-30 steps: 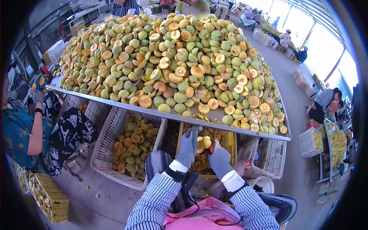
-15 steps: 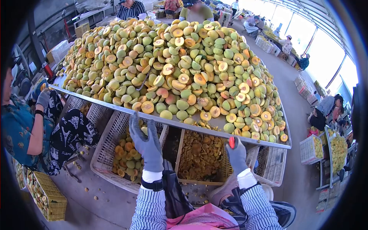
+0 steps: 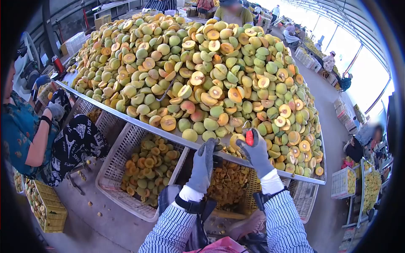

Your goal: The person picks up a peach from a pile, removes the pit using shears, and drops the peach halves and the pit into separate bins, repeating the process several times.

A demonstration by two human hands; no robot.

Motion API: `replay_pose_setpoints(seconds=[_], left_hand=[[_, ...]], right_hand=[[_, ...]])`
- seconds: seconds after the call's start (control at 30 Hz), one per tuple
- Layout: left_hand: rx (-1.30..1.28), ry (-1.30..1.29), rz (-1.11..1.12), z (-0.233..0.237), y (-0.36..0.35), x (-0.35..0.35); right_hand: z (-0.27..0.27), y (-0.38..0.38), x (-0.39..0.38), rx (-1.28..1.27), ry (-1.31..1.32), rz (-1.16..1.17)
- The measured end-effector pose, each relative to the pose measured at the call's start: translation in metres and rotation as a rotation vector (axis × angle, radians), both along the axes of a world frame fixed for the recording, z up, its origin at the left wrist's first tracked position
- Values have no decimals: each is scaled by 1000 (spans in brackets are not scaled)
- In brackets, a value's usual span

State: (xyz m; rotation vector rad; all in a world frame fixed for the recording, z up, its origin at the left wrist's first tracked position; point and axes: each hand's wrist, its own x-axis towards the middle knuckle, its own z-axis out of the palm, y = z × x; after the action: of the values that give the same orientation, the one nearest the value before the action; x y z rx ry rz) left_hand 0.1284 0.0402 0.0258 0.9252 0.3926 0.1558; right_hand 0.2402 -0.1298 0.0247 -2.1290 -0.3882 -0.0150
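Head view: both hands have risen to the tabletop (image 3: 126,116) edge. The left hand (image 3: 203,164) lies flat, fingers extended. The right hand (image 3: 255,154) grips a red-handled tool (image 3: 249,137), meeting a fresh peach half (image 3: 236,140).

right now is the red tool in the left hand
No, the red tool is gripped in the right hand, not the left hand.

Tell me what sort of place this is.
Probably a fruit-processing shed: a huge heap of halved yellow-green fruit on a long metal table, white plastic crates of halves beneath, and the right hand gripping a red-handled tool.
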Motion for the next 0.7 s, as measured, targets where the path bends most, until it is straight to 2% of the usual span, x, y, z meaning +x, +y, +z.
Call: replay_pose_setpoints(seconds=[0.03, 0.07, 0.1, 0.17, 0.23, 0.3, 0.33, 0.37, 0.43, 0.47, 0.6, 0.67, 0.7], left_hand=[[-105, 89, -86, 2, 0, 1], [-99, 73, -164, 5, -3, 1], [-98, 81, -160, -1, -5, 0], [-186, 13, -354, -25, -5, 5], [-214, -51, -310, -24, -9, 0], [-75, -170, -100, -17, -18, -5], [-222, -178, -106, -14, -19, -8], [-217, -177, -116, -15, -21, -10], [441, -390, -55, -22, -25, -11], [578, -414, -48, -31, -23, -8], [778, -382, -39, -48, -19, -8], [530, -342, -1, -47, -24, -10], [530, -335, -1, -51, -26, -9]], right_hand=[[24, -1, -16, 28, 19, 122], [39, 0, -29, -62, -148, 232], [48, -2, -42, -59, -140, 235], [58, -6, -65, -153, -316, 130], [54, -12, -87, -84, -313, 49], [46, -17, -117, 86, 102, 24], [34, -15, -126, 28, 58, 45], [23, -13, -132, 34, 58, 35], [4, -7, -138, -108, -2, 60], [-1, -5, -139, -80, 2, 48], [-10, 1, -141, -42, 25, 58], [-2, 9, -142, -33, 75, 88], [-2, 11, -141, -33, 81, 90]])
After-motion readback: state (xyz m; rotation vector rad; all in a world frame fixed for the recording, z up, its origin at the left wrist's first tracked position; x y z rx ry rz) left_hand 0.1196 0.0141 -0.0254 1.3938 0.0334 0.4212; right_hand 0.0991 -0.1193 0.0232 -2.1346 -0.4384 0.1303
